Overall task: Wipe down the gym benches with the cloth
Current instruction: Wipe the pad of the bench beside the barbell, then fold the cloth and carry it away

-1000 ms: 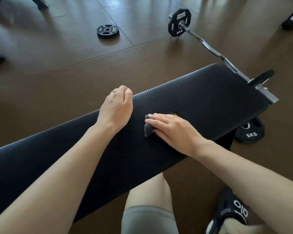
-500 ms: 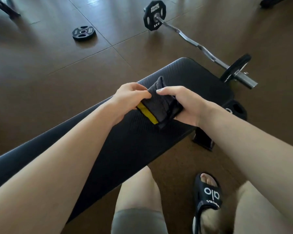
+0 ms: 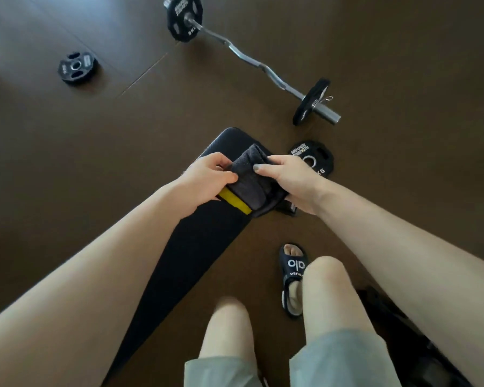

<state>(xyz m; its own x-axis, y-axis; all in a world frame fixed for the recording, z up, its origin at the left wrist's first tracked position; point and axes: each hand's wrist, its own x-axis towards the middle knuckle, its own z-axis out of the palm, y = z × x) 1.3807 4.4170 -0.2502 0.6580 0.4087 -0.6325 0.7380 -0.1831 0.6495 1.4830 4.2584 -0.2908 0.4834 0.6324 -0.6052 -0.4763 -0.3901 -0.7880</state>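
Both hands are raised together over the far end of the long black padded gym bench [image 3: 196, 247], clamped on one dark grey folded cloth with a yellow band along its edge [image 3: 252, 185]. The left hand [image 3: 207, 177] pinches the cloth's left side, thumb on top and fingers curled beneath; the right hand [image 3: 288, 177] grips the right side, its thumb laid across the upper fold. The cloth appears lifted off the bench, though a gap cannot be made out for certain. Just past the bench's far end, on the dark brown floor [image 3: 95, 163], a black round weight plate marked 5 KG [image 3: 319, 160] lies flat, partly hidden by the right hand. Farther beyond the bench lies a silver curl bar with a black plate at each end [image 3: 252, 61], and well off to the bench's far left sits another small black plate [image 3: 78, 68]. Near the bench's right side, bare knees in grey shorts [image 3: 338, 361] and a black slide sandal with white lettering [image 3: 292, 277] stand on the floor.
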